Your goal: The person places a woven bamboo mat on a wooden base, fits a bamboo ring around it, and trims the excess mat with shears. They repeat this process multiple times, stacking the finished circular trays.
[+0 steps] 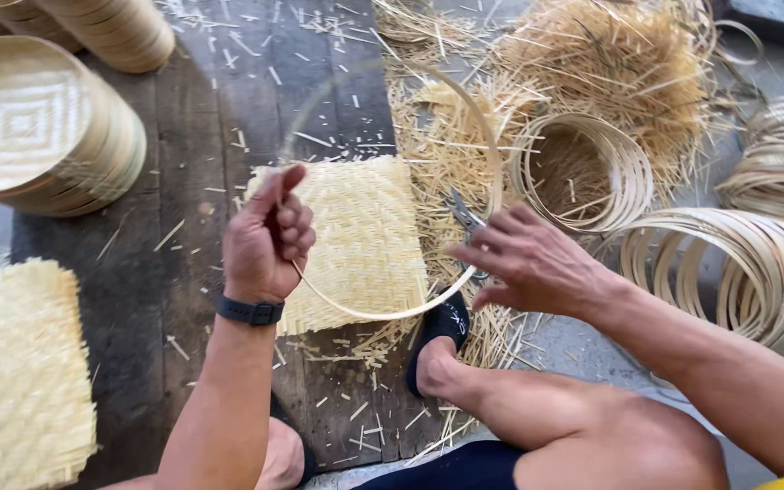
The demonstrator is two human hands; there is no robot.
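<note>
Left hand [269,238], fingers clamped on thin bamboo hoop [465,100] at its 8 o'clock edge. Hoop lies over square woven mat [365,227]. Right hand [533,263] at hoop's 4 o'clock, fingers spread, over scissors [463,216]; contact unclear. Hoop coils [592,168] at 3 o'clock.

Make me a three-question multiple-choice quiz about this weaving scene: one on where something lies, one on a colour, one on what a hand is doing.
1. Where does the square woven mat lie?
A. under the bamboo hoop
B. on the stacked trays
C. in the person's lap

2. What colour is the band on the left wrist?
A. red
B. black
C. white

3. What is the left hand doing?
A. lying flat and open
B. gripping scissors
C. closed on the bamboo hoop

Answers:
1 A, the hoop rests over the mat.
2 B, the band is dark black.
3 C, its fingers curl round the hoop's rim.
</note>
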